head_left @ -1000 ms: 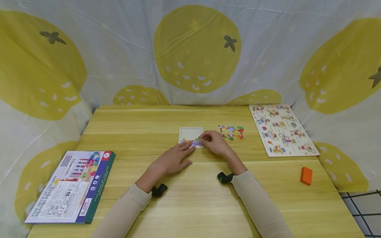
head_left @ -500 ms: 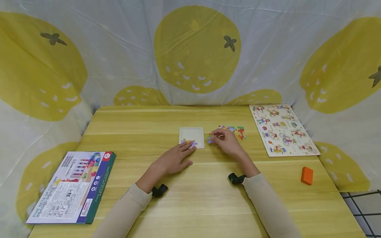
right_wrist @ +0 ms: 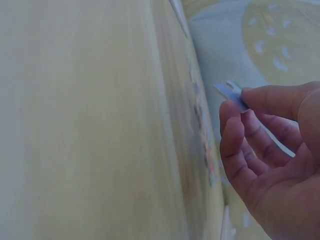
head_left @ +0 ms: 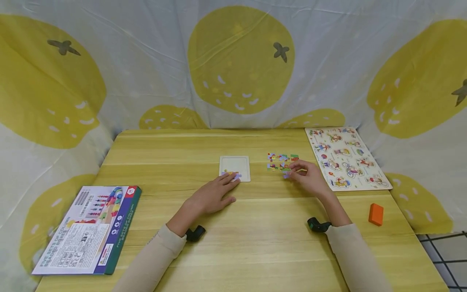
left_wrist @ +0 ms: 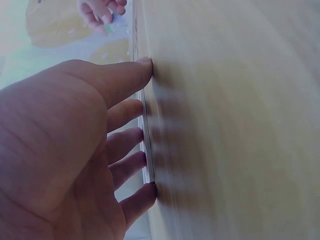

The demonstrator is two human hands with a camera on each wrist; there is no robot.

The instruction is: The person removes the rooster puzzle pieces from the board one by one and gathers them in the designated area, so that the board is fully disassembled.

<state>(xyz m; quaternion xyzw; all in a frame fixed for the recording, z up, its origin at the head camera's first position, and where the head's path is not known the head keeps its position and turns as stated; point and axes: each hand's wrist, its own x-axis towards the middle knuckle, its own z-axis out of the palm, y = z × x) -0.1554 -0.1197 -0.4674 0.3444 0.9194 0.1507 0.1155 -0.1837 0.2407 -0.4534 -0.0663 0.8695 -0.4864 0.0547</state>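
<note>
a pale square tray (head_left: 235, 163) lies on the wood-grained table (head_left: 248, 247), in front of the person. in its near left part sit a few joined jigsaw pieces (head_left: 238, 176), purple with some yellow, partly covered by fingers; the rest of its floor shows pale.

the left hand (head_left: 215, 195) reaches in over the tray's near edge, palm down, its fingers out fairly straight and a little spread, the tips resting on those pieces. the left wrist view is dim and steeply angled, but the fingertips seem to meet the tray's rim there.

the right hand (head_left: 308, 177) is to the right of the tray, well apart from it, pinching a small puzzle piece (right_wrist: 232, 95) between thumb and forefinger, the other fingers curled loosely. the piece looks lilac-blue with a touch of green. just beyond it, also right of the tray, loose pieces (head_left: 283, 157) in red, green and blue lie in rows.

farther right of the tray is a picture board (head_left: 348, 159) with little figures. an orange block (head_left: 376, 214) stands right of the tray and nearer the person; a printed box (head_left: 84, 231) lies well left of the tray, also nearer. behind the tray hangs a lemon-patterned cloth (head_left: 160, 61).
</note>
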